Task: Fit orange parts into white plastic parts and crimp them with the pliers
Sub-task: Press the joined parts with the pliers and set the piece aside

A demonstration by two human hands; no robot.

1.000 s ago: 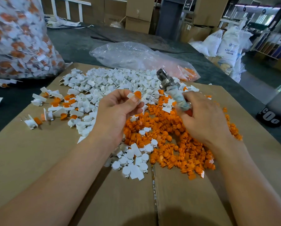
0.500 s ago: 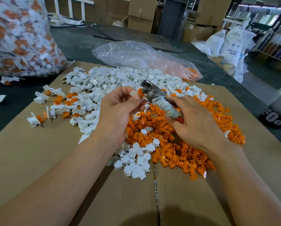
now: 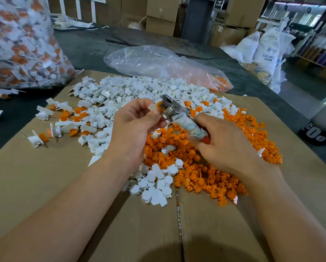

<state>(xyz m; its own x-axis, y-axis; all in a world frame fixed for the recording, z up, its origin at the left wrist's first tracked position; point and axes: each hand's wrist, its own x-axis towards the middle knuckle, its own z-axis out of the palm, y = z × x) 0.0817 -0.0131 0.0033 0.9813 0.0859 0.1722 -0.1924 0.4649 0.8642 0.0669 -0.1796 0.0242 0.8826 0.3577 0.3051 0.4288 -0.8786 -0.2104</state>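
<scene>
part [image 3: 159, 106] pinched by left hand [image 3: 133, 129], pliers [image 3: 178, 115] touching

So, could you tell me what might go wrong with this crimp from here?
The left hand pinches the small orange-and-white part right at the head of the pliers that the right hand grips, so that hand could get nipped. Being so small, the part might also slip or crimp askew.

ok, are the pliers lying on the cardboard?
No, the right hand grips the pliers, their head at the orange-white part the left hand pinches.
</scene>
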